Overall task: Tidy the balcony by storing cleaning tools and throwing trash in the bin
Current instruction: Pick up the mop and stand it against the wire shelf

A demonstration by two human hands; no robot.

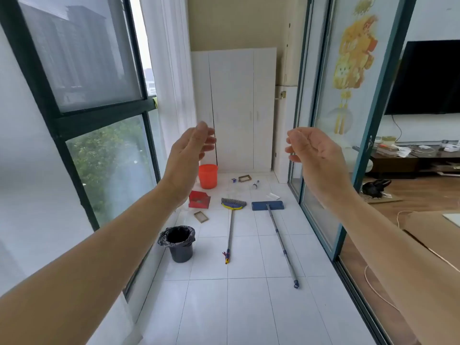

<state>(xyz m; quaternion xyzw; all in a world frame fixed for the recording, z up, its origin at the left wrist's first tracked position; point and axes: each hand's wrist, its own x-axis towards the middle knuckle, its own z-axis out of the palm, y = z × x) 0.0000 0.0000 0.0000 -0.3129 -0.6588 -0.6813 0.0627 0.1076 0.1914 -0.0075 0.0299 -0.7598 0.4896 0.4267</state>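
A: What rests on the tiled floor [249, 307]?
B: Left: bin [179, 245], dustpan [199, 199], bucket [208, 176]. Centre: broom [231, 220] and mop [276, 227], lying flat, side by side. Beyond them: bottle [255, 184], small scraps [244, 178].

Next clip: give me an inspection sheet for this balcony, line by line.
Surface: white tiled floor, things strewn at the far end.
Job's things: broom and mop lying flat, side by side; red dustpan, orange bucket and lined bin nearer the window.
Clutter: cardboard box, second box, bottle, paper scrap.
Grips: left hand and right hand raised, fingers relaxed, holding nothing.
Cables: pale cord on the room's wooden floor.
Surroundings: white cabinet at the end, television indoors.
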